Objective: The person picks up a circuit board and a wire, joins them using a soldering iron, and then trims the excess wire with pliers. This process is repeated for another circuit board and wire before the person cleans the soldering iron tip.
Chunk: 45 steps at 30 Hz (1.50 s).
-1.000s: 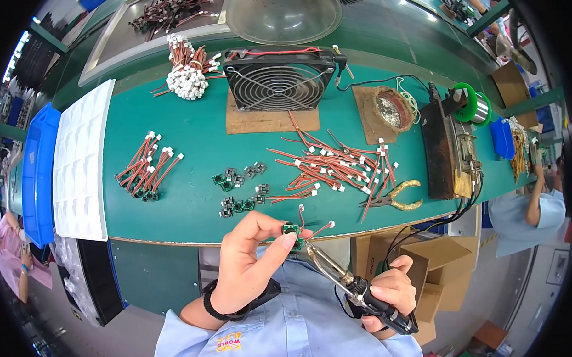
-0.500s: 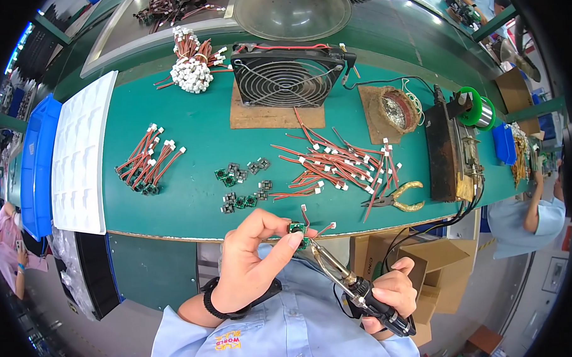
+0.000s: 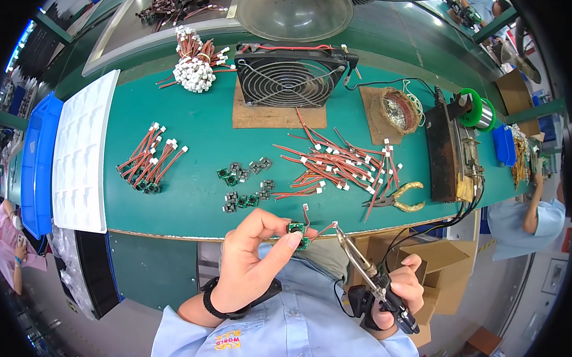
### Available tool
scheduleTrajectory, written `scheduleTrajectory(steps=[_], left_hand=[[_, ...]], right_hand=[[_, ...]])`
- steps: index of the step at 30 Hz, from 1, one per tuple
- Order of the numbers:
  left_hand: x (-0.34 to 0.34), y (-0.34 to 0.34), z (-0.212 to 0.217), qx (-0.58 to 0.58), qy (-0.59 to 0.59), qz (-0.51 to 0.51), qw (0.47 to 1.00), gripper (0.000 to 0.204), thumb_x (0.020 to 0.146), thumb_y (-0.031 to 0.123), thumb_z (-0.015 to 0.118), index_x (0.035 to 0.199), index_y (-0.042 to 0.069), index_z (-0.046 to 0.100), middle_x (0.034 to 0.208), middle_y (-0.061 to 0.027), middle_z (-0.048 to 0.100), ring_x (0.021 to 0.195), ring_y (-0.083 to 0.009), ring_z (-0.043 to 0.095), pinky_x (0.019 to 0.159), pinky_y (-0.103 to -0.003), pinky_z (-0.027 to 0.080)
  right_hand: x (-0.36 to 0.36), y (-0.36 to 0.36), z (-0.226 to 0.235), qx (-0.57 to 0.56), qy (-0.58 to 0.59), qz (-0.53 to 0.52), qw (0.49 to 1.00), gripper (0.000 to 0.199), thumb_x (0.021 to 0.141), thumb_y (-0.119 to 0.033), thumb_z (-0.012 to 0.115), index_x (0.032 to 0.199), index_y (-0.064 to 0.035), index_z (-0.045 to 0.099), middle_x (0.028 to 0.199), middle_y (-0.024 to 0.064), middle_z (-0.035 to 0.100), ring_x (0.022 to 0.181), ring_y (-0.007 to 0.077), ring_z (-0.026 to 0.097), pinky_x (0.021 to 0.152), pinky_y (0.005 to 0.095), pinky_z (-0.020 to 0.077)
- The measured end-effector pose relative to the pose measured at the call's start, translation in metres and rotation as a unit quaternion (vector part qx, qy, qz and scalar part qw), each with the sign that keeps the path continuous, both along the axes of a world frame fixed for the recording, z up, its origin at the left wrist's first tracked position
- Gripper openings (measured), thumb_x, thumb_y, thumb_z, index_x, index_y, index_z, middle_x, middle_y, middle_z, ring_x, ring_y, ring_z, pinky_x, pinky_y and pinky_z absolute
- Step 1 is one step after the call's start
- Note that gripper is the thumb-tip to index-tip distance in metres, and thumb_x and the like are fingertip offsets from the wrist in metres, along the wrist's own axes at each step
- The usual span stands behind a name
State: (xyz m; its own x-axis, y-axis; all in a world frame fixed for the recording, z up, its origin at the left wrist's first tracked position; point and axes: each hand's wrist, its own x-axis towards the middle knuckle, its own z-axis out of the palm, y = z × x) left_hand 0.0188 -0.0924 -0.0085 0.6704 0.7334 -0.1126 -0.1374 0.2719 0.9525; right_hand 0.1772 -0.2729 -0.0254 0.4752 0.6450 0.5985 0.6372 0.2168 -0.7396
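Observation:
My left hand (image 3: 256,255) pinches small green circuit boards (image 3: 296,228) between thumb and fingers, just past the near edge of the bench. Short red-brown wires with white plugs stick out from these boards. A soldering iron (image 3: 367,271) is gripped in my right hand (image 3: 404,291), its tip pointing up and left. The tip is near one white plug (image 3: 335,224); whether they touch I cannot tell. Loose boards (image 3: 241,199) lie in small groups on the green bench (image 3: 199,207). Beyond them to the right spreads a pile of red-brown wires (image 3: 336,167) with white plugs.
Pliers (image 3: 397,198) lie beside a soldering station (image 3: 446,154) and a solder spool (image 3: 482,114). A black fan (image 3: 289,77) stands at the back, with a round tin (image 3: 400,108) to its right. Wired boards (image 3: 148,164), a white tray (image 3: 84,160) and a blue bin (image 3: 39,168) are at left.
My right hand has moved the soldering iron to the right, drawing its tip away from the boards toward the white plug. My left hand keeps its pinch in nearly the same place.

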Motion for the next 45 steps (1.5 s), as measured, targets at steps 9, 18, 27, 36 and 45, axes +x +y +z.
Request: scheduleTrajectory(steps=[9, 18, 27, 36, 45], left_hand=[[0.001, 0.002, -0.003, -0.037, -0.03, 0.022, 0.999, 0.007, 0.092, 0.002, 0.056, 0.094, 0.0, 0.05, 0.096, -0.0094, 0.063, 0.094, -0.0136, 0.06, 0.082, -0.029, 0.046], [0.001, 0.002, 0.001, -0.061, -0.03, 0.002, 0.998, 0.009, 0.093, 0.006, 0.05, 0.099, 0.0, 0.049, 0.096, -0.0113, 0.063, 0.088, -0.0191, 0.061, 0.083, -0.034, 0.048], [0.0, 0.015, 0.002, -0.059, 0.027, -0.023, 0.998, 0.006, 0.093, 0.005, 0.056, 0.093, 0.0, 0.053, 0.087, -0.0023, 0.059, 0.081, -0.0068, 0.054, 0.073, -0.023, 0.044], [0.0, 0.018, -0.002, -0.081, 0.003, -0.04, 0.996, 0.007, 0.09, 0.005, 0.058, 0.088, 0.0, 0.054, 0.082, -0.0026, 0.06, 0.076, -0.0081, 0.055, 0.071, -0.024, 0.045], [-0.004, 0.01, 0.001, -0.009, 0.039, -0.009, 0.999, 0.01, 0.085, 0.003, 0.064, 0.081, 0.001, 0.055, 0.072, -0.0003, 0.058, 0.068, -0.0064, 0.05, 0.066, -0.024, 0.041]], right_hand=[[0.005, -0.004, -0.006, -0.001, -0.016, 0.029, 0.999, 0.043, 0.075, -0.035, 0.073, 0.105, -0.0106, 0.057, 0.074, 0.0044, 0.058, 0.065, 0.0151, 0.055, 0.078, 0.0392, 0.0371], [0.067, 0.066, -0.023, -0.147, -0.046, -0.202, 0.967, 0.04, 0.083, -0.004, 0.057, 0.122, -0.0011, 0.05, 0.1, 0.0062, 0.052, 0.086, 0.014, 0.052, 0.084, 0.0286, 0.0426], [0.029, 0.018, -0.016, 0.14, 0.345, -0.013, 0.928, 0.039, 0.084, -0.029, 0.065, 0.111, -0.0064, 0.05, 0.093, 0.0028, 0.051, 0.082, 0.0193, 0.05, 0.086, 0.0356, 0.0401], [0.02, -0.001, 0.018, -0.036, 0.027, 0.222, 0.974, 0.048, 0.062, -0.025, 0.084, 0.1, -0.0124, 0.057, 0.075, 0.0021, 0.049, 0.063, 0.0174, 0.047, 0.062, 0.0311, 0.0404], [0.013, 0.008, 0.026, -0.068, 0.009, 0.233, 0.97, 0.044, 0.064, -0.028, 0.083, 0.096, -0.0101, 0.059, 0.068, 0.0033, 0.052, 0.054, 0.0169, 0.048, 0.052, 0.0296, 0.0412]])
